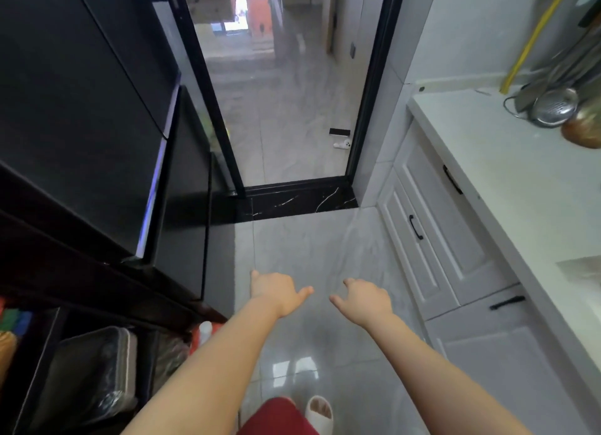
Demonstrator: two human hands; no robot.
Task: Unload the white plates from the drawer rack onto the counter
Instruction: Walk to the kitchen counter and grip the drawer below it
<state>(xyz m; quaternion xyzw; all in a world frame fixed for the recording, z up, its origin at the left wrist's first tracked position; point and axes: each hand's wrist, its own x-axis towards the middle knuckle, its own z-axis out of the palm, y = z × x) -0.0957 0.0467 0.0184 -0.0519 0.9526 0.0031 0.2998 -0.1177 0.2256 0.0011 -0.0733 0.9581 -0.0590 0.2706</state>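
Both my arms reach out over the grey tiled floor. My left hand [278, 291] and my right hand [366, 299] hang palm down, fingers loosely apart, holding nothing. The white counter [507, 180] runs along the right side, above white cabinet fronts with black handles; one closed drawer front [507, 353] with a black handle sits at the lower right. No white plates and no drawer rack show in this view.
A tall black fridge [81, 125] fills the left. A lined bin [87, 379] stands at the lower left. Metal ladles and a strainer [553, 107] rest at the counter's far end. A black-framed doorway [292, 109] opens ahead onto a hallway.
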